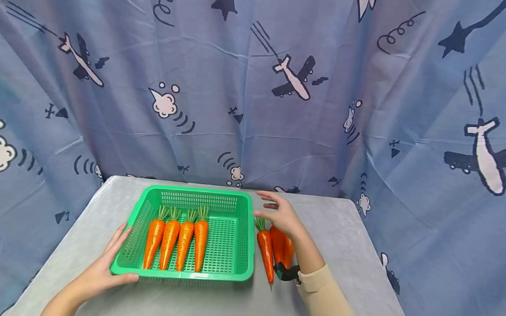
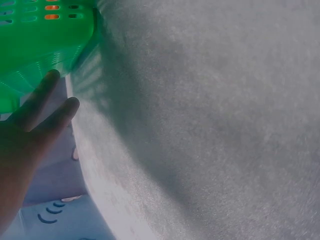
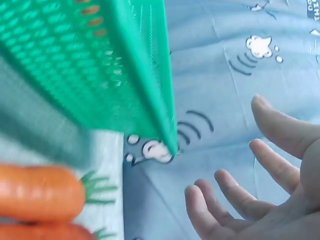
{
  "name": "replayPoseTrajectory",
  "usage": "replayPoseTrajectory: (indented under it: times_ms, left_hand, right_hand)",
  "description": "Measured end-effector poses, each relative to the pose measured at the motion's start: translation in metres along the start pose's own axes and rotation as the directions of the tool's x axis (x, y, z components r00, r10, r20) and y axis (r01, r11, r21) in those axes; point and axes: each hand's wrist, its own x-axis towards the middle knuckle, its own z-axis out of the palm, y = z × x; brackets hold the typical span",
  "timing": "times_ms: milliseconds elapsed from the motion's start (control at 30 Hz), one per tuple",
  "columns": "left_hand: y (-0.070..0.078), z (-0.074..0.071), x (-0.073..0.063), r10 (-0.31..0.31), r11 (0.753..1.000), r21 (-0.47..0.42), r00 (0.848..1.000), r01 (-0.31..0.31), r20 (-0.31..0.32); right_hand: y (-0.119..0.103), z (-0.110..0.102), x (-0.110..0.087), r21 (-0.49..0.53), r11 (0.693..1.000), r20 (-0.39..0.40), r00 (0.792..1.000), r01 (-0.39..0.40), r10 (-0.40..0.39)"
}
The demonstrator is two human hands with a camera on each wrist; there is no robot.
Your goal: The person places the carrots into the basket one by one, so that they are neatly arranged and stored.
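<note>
A green plastic basket with slotted walls holds several orange carrots side by side, green stem tops toward the back. My left hand is at its front left corner, fingers spread along the left side and thumb near the front rim. In the left wrist view, fingertips reach right up to the basket wall. Beside the right rim is my right hand, fingers spread and slightly bent, holding nothing. Below it lie loose carrots, partly hidden by the right wrist.
A pale grey cloth-like surface covers the table. Blue curtains printed with planes and stars hang behind and at both sides. A dark band sits on the right wrist, next to the beige sleeve.
</note>
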Motion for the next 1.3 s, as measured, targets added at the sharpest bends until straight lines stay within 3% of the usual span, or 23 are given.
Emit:
replayPoseTrajectory:
  times_ms: [367, 633, 733, 967, 1300]
  left_hand:
    - [0.001, 0.003, 0.0, 0.0, 1.0, -0.02, 1.0, 0.0, 0.004]
    - [0.005, 0.002, 0.0, -0.018, 1.0, -0.014, 1.0, 0.018, 0.003]
    - [0.005, 0.001, -0.001, -0.015, 1.0, -0.009, 1.0, 0.015, 0.0]
    - [0.006, 0.001, 0.0, -0.002, 1.0, -0.003, 1.0, 0.002, -0.014]
    - [0.004, 0.002, 0.0, 0.009, 0.999, -0.036, 1.0, -0.009, -0.011]
  right_hand:
    - [0.062, -0.03, -0.021, -0.121, 0.986, -0.13, 0.986, -0.116, 0.1]
    - [0.095, -0.041, -0.044, -0.147, 0.974, -0.154, 0.977, -0.17, 0.148]
    - [0.104, -0.041, -0.049, -0.15, 0.968, -0.151, 0.972, -0.2, 0.178]
    - [0.118, -0.038, -0.052, -0.037, 0.956, -0.065, 0.956, -0.29, 0.287]
    - [0.12, -0.033, -0.046, -0.05, 0.96, -0.061, 0.96, -0.277, 0.273]
